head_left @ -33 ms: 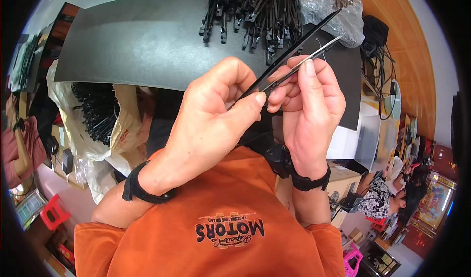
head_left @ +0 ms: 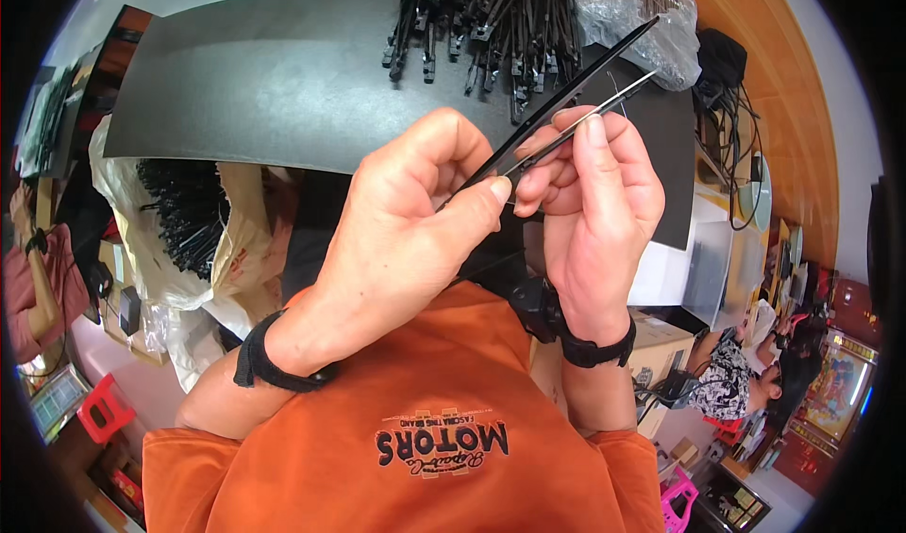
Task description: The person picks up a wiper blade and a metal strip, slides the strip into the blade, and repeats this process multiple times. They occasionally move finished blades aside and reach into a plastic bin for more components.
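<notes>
My left hand [head_left: 406, 207] is closed, thumb against curled fingers, around the lower end of a long flat black strip [head_left: 578, 84] that slants up to the right. A thinner black strip with a silvery edge [head_left: 625, 93] runs beside it. My right hand [head_left: 609, 169] pinches this thinner strip between thumb and forefinger, its other fingers curled below. The two strips come together near my left thumb and spread apart toward their far tips. Just past the hands, a pile of black strips with clip-like ends [head_left: 500, 33] lies on the dark tabletop [head_left: 255, 89].
A clear plastic bag [head_left: 604, 9] holding thin metallic pieces lies at the far right of the tabletop. On the left, an open pale bag [head_left: 118, 179] contains many black strips. Black cables [head_left: 746, 169] hang at the right. Other people sit at both sides.
</notes>
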Action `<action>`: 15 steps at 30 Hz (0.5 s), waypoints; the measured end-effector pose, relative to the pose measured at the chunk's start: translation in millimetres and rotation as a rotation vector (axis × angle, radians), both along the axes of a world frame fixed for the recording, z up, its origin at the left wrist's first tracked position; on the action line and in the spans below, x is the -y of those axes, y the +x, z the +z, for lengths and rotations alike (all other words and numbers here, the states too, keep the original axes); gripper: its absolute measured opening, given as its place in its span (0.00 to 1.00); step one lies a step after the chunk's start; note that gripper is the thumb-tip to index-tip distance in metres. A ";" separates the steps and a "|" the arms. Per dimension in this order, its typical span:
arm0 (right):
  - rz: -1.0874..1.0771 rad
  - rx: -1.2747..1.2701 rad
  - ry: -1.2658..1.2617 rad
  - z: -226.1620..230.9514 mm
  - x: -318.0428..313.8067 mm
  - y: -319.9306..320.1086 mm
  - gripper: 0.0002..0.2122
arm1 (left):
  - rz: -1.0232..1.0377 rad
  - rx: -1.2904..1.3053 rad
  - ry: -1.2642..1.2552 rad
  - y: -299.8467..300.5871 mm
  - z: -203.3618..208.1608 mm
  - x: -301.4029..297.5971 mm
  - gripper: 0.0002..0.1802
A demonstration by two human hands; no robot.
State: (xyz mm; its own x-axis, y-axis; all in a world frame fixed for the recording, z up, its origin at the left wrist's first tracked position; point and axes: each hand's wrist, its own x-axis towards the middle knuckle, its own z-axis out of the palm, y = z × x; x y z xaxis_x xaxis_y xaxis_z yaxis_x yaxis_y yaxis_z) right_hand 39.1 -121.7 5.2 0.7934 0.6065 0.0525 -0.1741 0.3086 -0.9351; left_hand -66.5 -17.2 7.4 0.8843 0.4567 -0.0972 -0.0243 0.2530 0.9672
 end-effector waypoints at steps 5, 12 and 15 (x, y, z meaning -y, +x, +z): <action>0.015 -0.006 -0.010 -2.1 -0.8 3.1 0.10 | 0.014 -0.010 0.002 0.1 -1.4 1.4 0.07; 0.026 -0.043 0.017 -2.2 -1.7 2.9 0.09 | 0.049 -0.009 -0.065 -0.3 1.1 4.9 0.05; 0.008 0.041 -0.060 1.8 -3.4 -1.5 0.07 | 0.059 0.025 -0.061 1.3 -4.5 6.0 0.05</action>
State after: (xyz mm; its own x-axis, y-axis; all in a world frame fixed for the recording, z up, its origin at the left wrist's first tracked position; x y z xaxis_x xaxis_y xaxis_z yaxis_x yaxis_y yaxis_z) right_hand 37.6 -118.3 7.0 0.7863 0.6159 0.0488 -0.1370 0.2508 -0.9583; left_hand -65.2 -23.3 2.9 0.8583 0.5024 -0.1047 -0.0651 0.3090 0.9488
